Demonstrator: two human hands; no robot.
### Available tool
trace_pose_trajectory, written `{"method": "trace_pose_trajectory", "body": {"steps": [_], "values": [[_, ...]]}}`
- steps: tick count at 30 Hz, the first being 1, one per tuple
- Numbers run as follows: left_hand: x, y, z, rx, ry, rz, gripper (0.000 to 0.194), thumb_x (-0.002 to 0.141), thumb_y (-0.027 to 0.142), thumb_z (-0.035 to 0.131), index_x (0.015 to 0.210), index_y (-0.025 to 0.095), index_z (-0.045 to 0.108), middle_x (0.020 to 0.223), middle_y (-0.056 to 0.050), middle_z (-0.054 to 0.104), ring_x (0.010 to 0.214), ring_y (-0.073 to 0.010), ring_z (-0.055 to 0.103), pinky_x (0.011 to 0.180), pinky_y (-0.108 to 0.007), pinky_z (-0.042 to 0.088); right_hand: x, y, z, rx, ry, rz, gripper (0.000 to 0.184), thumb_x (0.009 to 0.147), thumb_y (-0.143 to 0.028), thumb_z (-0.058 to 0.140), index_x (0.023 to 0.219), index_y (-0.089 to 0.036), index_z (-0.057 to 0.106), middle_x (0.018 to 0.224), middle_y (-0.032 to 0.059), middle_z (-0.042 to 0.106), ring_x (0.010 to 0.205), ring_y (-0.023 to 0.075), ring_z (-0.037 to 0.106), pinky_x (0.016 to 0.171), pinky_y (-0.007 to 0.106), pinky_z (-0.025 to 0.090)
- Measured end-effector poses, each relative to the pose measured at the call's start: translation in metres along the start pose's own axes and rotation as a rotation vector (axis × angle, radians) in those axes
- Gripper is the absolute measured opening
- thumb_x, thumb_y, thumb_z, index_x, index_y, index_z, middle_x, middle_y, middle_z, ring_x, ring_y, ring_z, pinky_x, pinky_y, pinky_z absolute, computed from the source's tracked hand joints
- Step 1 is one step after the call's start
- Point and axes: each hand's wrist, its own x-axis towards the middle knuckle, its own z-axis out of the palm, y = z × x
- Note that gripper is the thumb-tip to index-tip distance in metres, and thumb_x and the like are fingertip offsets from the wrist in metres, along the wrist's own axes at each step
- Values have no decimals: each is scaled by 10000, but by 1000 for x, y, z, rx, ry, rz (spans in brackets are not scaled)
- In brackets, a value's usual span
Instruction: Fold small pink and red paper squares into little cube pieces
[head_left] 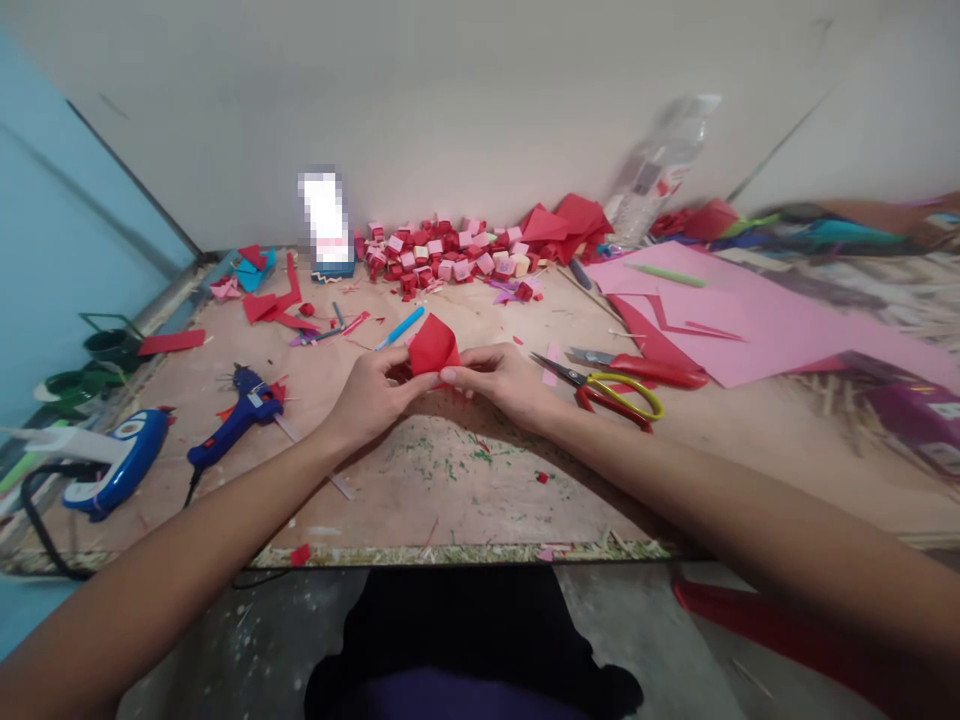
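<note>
A folded piece of red paper (pixel 433 345) is pinched between my two hands over the middle of the table. My left hand (pixel 373 388) grips its left lower side, thumb toward the centre. On its right lower edge, my right hand (pixel 504 382) closes with thumb and fingertips. The two thumbs nearly meet at the bottom of the paper. Just behind lies a blue pen-like stick (pixel 403 327). To the right of my right hand are scissors with yellow and red handles (pixel 622 395) and a red-handled cutter (pixel 660 370).
A blue glue gun (pixel 244 415) and a blue-and-white corded device (pixel 124 465) lie at left. Small pink and red folded paper pieces (pixel 442 250) are heaped along the wall, beside a phone (pixel 326 220). Pink sheets (pixel 780 320) and a plastic bottle (pixel 660 175) are at right.
</note>
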Motion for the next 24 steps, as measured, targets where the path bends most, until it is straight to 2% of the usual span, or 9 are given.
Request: {"method": "trace_pose_trajectory", "body": {"steps": [3, 6, 9, 12, 16, 24], "values": [[1, -2, 0, -25, 8, 8, 314, 861, 461, 848, 860, 147, 837, 822, -50, 779, 734, -185, 651, 691, -282, 492, -1, -5, 0, -66, -57, -1, 434, 838, -551, 883, 652, -186, 740, 612, 0, 629, 593, 134, 518, 603, 301, 387], [1, -4, 0, -57, 11, -15, 318, 849, 463, 853, 839, 146, 828, 811, -47, 773, 741, -190, 657, 688, -283, 499, -2, -7, 1, -33, -77, 14, 402, 812, -558, 900, 690, -198, 770, 626, 2, 659, 588, 141, 541, 599, 301, 423], [2, -4, -1, -65, 5, -15, 341, 843, 484, 864, 853, 144, 842, 844, -61, 796, 759, -199, 675, 710, -294, 520, -3, -5, 1, 32, -59, 19, 343, 824, -535, 890, 767, -207, 805, 693, 18, 717, 608, 153, 597, 620, 308, 477], [2, -3, -1, -89, -4, -34, 356, 841, 497, 871, 896, 145, 859, 902, -76, 821, 805, -216, 702, 753, -311, 545, -3, 0, 1, 45, -13, -2, 326, 850, -527, 862, 792, -210, 813, 729, 20, 733, 614, 148, 589, 632, 307, 494], [2, -2, -1, -123, -24, -75, 390, 815, 515, 894, 920, 141, 865, 934, -93, 835, 822, -232, 718, 767, -328, 561, -1, 4, 0, 51, 28, -10, 367, 874, -562, 829, 789, -206, 802, 722, 19, 724, 624, 147, 566, 645, 309, 492], [2, -2, -1, -111, -21, -75, 326, 817, 466, 883, 863, 145, 849, 851, -72, 806, 746, -198, 672, 715, -310, 521, -2, 2, 1, 37, 34, -8, 365, 906, -548, 804, 774, -208, 785, 698, 21, 710, 641, 156, 569, 639, 319, 453]]}}
